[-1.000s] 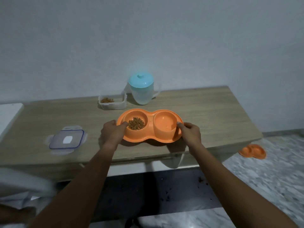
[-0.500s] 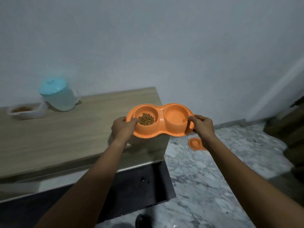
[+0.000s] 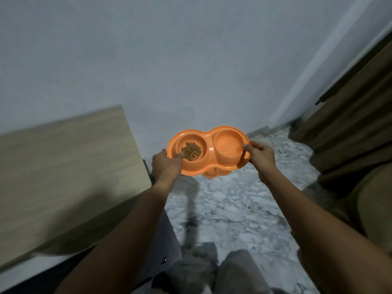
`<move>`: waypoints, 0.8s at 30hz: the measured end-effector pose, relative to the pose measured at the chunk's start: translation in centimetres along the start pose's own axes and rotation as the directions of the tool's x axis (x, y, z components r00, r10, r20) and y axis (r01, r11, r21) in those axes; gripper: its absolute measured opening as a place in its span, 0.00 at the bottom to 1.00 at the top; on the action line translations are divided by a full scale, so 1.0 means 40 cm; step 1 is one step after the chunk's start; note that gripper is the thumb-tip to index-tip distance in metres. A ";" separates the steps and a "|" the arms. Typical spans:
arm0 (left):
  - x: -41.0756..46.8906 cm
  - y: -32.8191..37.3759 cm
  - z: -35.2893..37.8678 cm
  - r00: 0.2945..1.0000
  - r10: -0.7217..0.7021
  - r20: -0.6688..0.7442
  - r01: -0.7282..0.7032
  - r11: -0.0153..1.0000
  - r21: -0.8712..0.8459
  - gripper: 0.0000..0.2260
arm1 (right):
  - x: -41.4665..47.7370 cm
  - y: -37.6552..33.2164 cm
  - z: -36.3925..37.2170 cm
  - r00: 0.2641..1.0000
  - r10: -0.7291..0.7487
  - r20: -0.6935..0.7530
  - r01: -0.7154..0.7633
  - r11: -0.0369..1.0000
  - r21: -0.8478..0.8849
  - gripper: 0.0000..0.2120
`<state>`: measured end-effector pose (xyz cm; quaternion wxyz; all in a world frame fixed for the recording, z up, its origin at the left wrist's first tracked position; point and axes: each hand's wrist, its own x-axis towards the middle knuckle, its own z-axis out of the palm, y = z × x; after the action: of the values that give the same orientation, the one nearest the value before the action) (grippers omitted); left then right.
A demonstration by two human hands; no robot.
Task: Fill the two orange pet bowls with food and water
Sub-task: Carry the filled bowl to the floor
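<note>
I hold an orange double pet bowl (image 3: 210, 146) in the air above the marble floor, to the right of the wooden table. Brown kibble (image 3: 191, 151) fills its left cup; the right cup (image 3: 228, 143) holds clear water. My left hand (image 3: 166, 166) grips the left rim with the thumb inside the edge. At the other end, my right hand (image 3: 262, 154) pinches the right rim. A second orange bowl (image 3: 215, 172) lies on the floor below, mostly hidden behind the held one.
The wooden table (image 3: 63, 166) stands at the left, its corner near my left wrist. Brown curtains (image 3: 350, 124) hang at the right. A white wall runs behind. My knees in grey trousers (image 3: 212, 270) show at the bottom.
Both hands lifted the double bowl off the table and carried it right, out over the floor. My view turned right, so the jug and food container left the frame.
</note>
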<state>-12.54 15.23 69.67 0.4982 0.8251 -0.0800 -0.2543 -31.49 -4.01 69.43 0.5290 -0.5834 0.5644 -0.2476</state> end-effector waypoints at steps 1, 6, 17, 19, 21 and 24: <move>0.020 -0.012 0.035 1.000 -0.016 -0.003 0.016 1.000 0.016 0.12 | 0.035 0.025 0.004 1.000 0.012 0.000 -0.012 1.000 -0.023 0.12; 0.124 -0.141 0.201 0.982 -0.171 -0.081 0.180 0.976 0.123 0.05 | 0.230 0.211 0.085 0.990 0.120 0.078 -0.114 0.991 -0.072 0.27; 0.670 -0.832 0.660 0.814 -0.452 -0.364 0.444 0.889 -0.110 0.07 | 0.822 0.875 0.527 0.942 0.156 0.297 -0.090 0.971 -0.223 0.25; 0.773 -1.005 0.739 0.807 -0.454 -0.377 0.425 0.890 -0.164 0.05 | 0.915 1.030 0.627 0.935 0.153 0.320 -0.071 0.965 -0.253 0.25; 0.849 -1.146 0.798 0.796 -0.463 -0.391 0.419 0.886 -0.197 0.02 | 0.984 1.164 0.704 0.932 0.147 0.332 -0.050 0.958 -0.284 0.24; 0.927 -1.327 0.855 0.776 -0.489 -0.398 0.437 0.872 -0.218 0.10 | 1.049 1.333 0.798 0.932 0.180 0.313 -0.080 0.948 -0.308 0.24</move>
<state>-4.25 0.27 -1.53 0.4711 0.8251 0.2550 -0.1795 -14.28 -21.37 -1.46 0.5420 -0.6492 0.5332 -0.0227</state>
